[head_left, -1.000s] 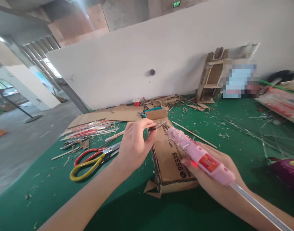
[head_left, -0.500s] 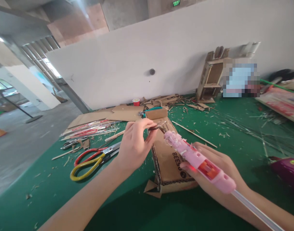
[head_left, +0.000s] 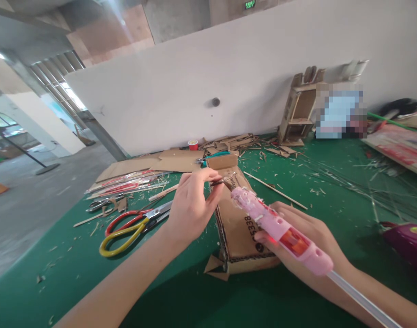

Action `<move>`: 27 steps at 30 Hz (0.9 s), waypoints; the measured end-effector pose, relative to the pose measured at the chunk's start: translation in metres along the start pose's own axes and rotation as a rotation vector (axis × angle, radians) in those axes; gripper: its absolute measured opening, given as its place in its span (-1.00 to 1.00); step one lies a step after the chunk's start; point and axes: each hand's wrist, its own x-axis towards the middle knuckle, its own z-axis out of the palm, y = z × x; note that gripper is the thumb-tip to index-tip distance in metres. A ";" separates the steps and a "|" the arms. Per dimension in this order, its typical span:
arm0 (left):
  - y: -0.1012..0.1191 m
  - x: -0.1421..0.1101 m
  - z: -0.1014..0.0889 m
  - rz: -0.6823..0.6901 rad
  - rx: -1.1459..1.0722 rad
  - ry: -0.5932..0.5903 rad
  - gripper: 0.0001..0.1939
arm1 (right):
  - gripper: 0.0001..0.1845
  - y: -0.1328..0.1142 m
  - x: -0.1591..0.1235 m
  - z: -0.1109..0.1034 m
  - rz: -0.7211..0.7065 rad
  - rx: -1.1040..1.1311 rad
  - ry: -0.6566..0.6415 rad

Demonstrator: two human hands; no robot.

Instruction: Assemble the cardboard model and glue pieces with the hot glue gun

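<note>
My right hand (head_left: pixel 304 232) is wrapped round a pink hot glue gun (head_left: pixel 280 228), with a clear glue stick (head_left: pixel 362 298) coming out of its rear end. Between thumb and fingertips, my left hand (head_left: pixel 193 207) pinches a small dark brown piece (head_left: pixel 218 181), too small to name. The glue gun's nozzle meets or nearly meets this piece. Beneath both hands lies a long cardboard box (head_left: pixel 236 228) with dark printing. Large scissors (head_left: pixel 131 228) with one red and one yellow handle rest left of my left hand.
Cardboard sheets (head_left: pixel 174 161), teal-handled pliers (head_left: pixel 215 156) and a red tub (head_left: pixel 193 145) lie farther back. A cardboard shelf-like model (head_left: pixel 299 111) stands by the wall. At right sits a purple object (head_left: pixel 408 243). Scraps litter the green tabletop (head_left: pixel 181 300); a thin stick (head_left: pixel 275 189) lies right of the box.
The glue gun's tip has shifted very slightly left towards my left fingertips. Otherwise both hands keep their hold and place.
</note>
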 end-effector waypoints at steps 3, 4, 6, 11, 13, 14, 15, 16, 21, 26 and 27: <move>-0.001 -0.001 0.001 -0.011 0.002 0.021 -0.76 | -0.80 -0.003 0.002 0.000 0.005 -0.031 0.041; -0.001 -0.002 0.001 -0.016 0.003 0.028 -0.77 | -0.79 -0.004 0.003 0.000 0.009 -0.037 0.059; -0.002 -0.002 0.001 -0.026 0.004 0.035 -0.78 | -0.79 -0.007 0.003 0.000 0.033 -0.038 0.090; -0.001 -0.002 0.001 -0.030 0.014 0.055 -0.76 | -0.77 -0.012 0.005 0.002 0.124 -0.037 0.130; -0.001 -0.003 0.001 -0.034 0.011 0.063 -0.75 | -0.74 -0.014 0.007 0.002 0.157 -0.044 0.141; -0.002 -0.003 0.002 -0.036 0.007 0.068 -0.74 | -0.73 -0.015 0.007 0.003 0.175 -0.046 0.151; -0.002 -0.003 0.002 -0.037 0.005 0.072 -0.73 | -0.71 -0.015 0.008 0.003 0.191 -0.047 0.163; -0.002 -0.004 0.002 -0.036 0.004 0.074 -0.73 | -0.70 -0.016 0.008 0.003 0.205 -0.045 0.180; -0.003 -0.004 0.002 -0.039 0.006 0.058 -0.73 | -0.66 -0.014 0.007 0.003 0.245 -0.043 0.212; -0.002 -0.004 0.003 -0.043 -0.013 0.069 -0.73 | -0.67 -0.013 0.006 0.003 0.232 -0.058 0.189; -0.002 -0.004 0.003 -0.044 -0.018 0.066 -0.74 | -0.69 -0.013 0.006 0.003 0.227 -0.064 0.194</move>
